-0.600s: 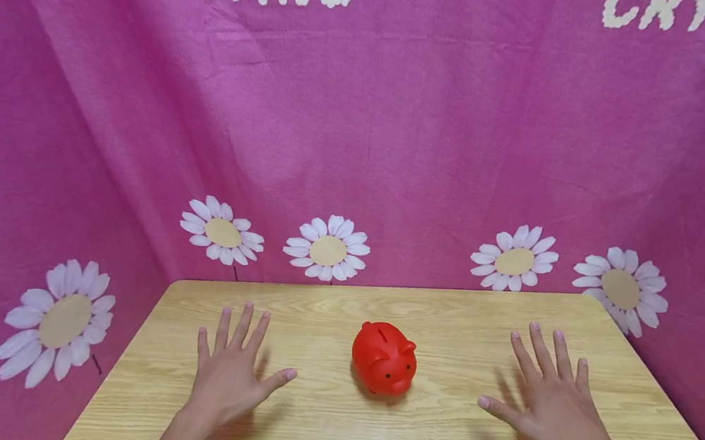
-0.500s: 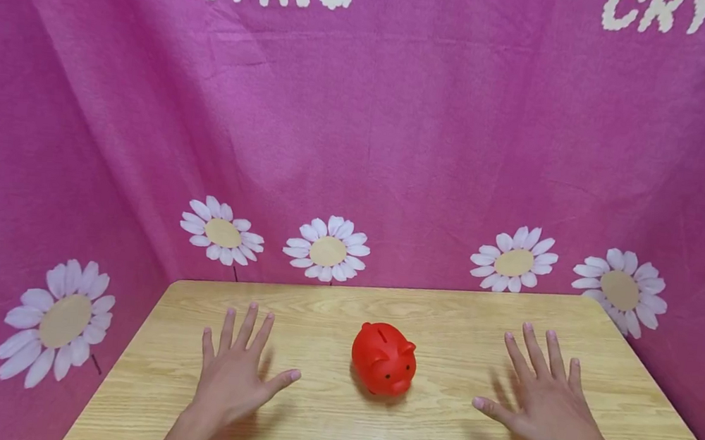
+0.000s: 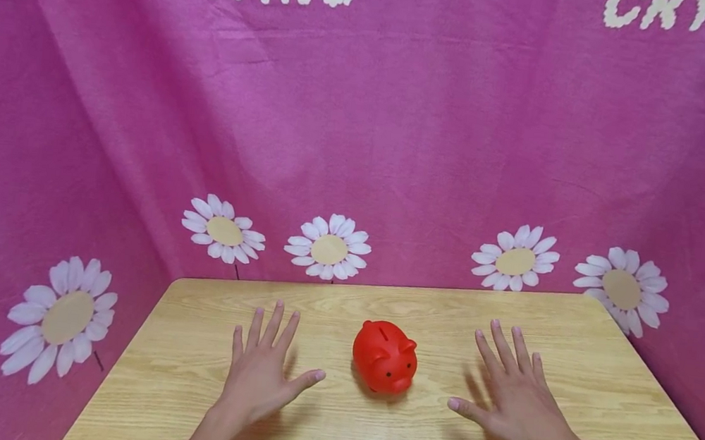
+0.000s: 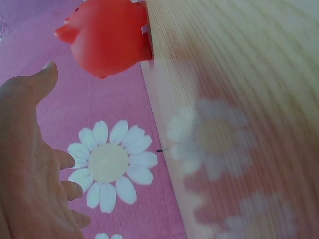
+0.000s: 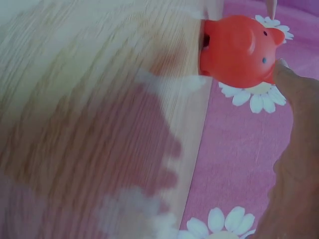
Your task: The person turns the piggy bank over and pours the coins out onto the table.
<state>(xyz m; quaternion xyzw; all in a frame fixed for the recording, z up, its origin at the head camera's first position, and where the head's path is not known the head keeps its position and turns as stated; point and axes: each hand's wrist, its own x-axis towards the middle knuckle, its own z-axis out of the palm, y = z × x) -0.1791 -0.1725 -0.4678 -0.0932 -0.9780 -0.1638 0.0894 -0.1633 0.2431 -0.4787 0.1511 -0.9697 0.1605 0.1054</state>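
Observation:
A red piggy bank (image 3: 384, 358) stands on the wooden table, its snout angled toward the near right and a coin slot along its back. To its left, my left hand (image 3: 261, 374) hovers over the table with fingers spread and thumb pointing at the pig. My right hand (image 3: 516, 402) mirrors it on the other side, also spread and holding nothing. Both hands are apart from the pig. In the left wrist view the piggy bank (image 4: 107, 37) appears beyond the thumb; the right wrist view has the piggy bank (image 5: 239, 51) near the thumb tip, overlapping it in sight.
The pale wooden table (image 3: 445, 314) is glossy and reflects light near its front. A pink cloth (image 3: 398, 146) with printed daisies and white letters hangs behind it and along both sides.
Both hands have moved inward toward the piggy bank, the left one rightward and the right one leftward. Their fingers stay spread, and the piggy bank has stayed in place.

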